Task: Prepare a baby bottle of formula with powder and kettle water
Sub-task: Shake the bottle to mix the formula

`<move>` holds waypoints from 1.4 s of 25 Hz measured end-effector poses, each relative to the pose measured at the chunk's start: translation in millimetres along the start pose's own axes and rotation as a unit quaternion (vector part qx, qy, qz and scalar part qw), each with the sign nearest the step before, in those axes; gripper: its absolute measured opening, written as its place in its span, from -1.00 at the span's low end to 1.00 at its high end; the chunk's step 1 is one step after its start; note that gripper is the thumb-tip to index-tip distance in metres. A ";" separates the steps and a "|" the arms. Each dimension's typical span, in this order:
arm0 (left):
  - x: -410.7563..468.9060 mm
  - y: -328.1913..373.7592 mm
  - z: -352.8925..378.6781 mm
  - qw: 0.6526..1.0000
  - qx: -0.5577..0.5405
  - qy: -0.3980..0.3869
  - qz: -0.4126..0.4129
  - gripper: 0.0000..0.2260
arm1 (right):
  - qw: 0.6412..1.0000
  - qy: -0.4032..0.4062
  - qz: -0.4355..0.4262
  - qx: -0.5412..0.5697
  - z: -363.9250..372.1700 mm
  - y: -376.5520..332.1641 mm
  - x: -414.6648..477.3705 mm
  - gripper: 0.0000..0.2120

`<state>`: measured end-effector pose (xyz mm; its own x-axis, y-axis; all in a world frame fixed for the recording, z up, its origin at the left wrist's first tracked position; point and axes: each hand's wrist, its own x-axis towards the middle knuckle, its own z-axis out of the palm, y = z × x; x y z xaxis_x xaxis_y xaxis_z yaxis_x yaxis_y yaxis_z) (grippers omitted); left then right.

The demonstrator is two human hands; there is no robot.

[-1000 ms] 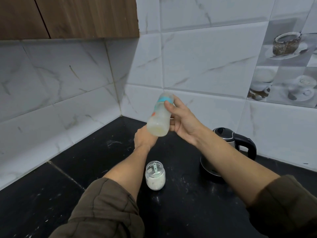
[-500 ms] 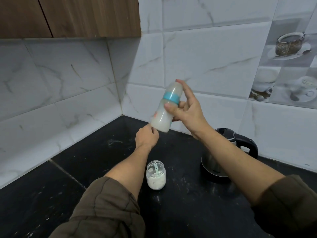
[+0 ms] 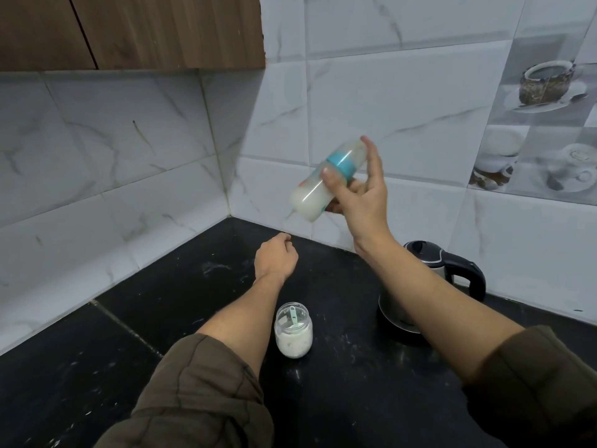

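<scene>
My right hand (image 3: 361, 195) holds the baby bottle (image 3: 318, 189) in the air before the tiled wall, thumb on its front, index finger up along the capped top. The bottle has a teal collar, is tilted with its top to the upper right, and holds milky white liquid. My left hand (image 3: 276, 258) hovers lower down over the black counter, fingers loosely curled, holding nothing. A glass jar of white powder (image 3: 293, 334) with a pale green scoop inside stands open on the counter beside my left forearm. The steel kettle (image 3: 433, 273) with a black handle stands behind my right forearm.
The black counter (image 3: 181, 286) runs into a corner of white marble-pattern tiles. A wooden cabinet (image 3: 129, 30) hangs above the left wall. Traces of white powder lie on the counter near the corner.
The bottle has swung from nearly upright to tilted up-right and moved rightward, blurred by motion. My left hand has come off the bottle's base and dropped toward the counter.
</scene>
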<state>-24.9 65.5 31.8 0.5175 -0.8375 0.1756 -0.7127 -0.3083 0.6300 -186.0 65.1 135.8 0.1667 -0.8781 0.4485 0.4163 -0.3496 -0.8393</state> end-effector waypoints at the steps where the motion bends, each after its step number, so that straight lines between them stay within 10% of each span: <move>1: 1.1 -1.1 -0.4 1.000 -0.001 0.001 0.000 -0.69 | 1.000 0.023 -0.005 0.016 -0.4 -2.0 2.4 -0.19; 6: -4.0 2.9 -5.9 0.999 -0.024 -0.023 -0.007 -0.89 | 0.966 -0.222 0.021 -0.128 -11.5 15.3 -12.1 -0.14; 12: 2.0 2.6 -0.2 1.000 0.006 -0.002 0.008 -0.72 | 0.999 0.015 -0.037 0.006 -9.4 4.5 0.5 -0.16; 16: -2.9 7.0 -3.3 1.000 -0.023 -0.014 -0.002 -0.93 | 0.981 -0.170 0.000 -0.094 -15.6 13.1 -9.6 -0.14; 22: -0.3 6.6 -0.4 1.000 0.001 0.002 0.013 -0.75 | 0.998 0.032 -0.020 0.048 -8.9 0.5 0.8 -0.18; 26: -6.1 7.3 -4.2 0.999 -0.040 -0.002 -0.008 -0.81 | 0.986 -0.160 0.007 -0.051 -10.6 9.7 -15.2 -0.17; 32: -1.0 4.9 -4.0 1.000 -0.001 0.010 0.012 -0.75 | 0.999 0.013 -0.002 0.043 -10.8 2.7 -3.5 -0.21; 35: -3.6 4.2 -7.1 1.000 -0.004 0.006 0.005 -0.84 | 0.992 -0.119 0.010 -0.034 -14.2 5.9 -10.0 -0.17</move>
<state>-26.4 70.4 39.2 0.5163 -0.8349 0.1908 -0.7142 -0.2968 0.6339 -198.0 67.2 122.0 0.3843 -0.7862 0.4840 0.3501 -0.3610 -0.8644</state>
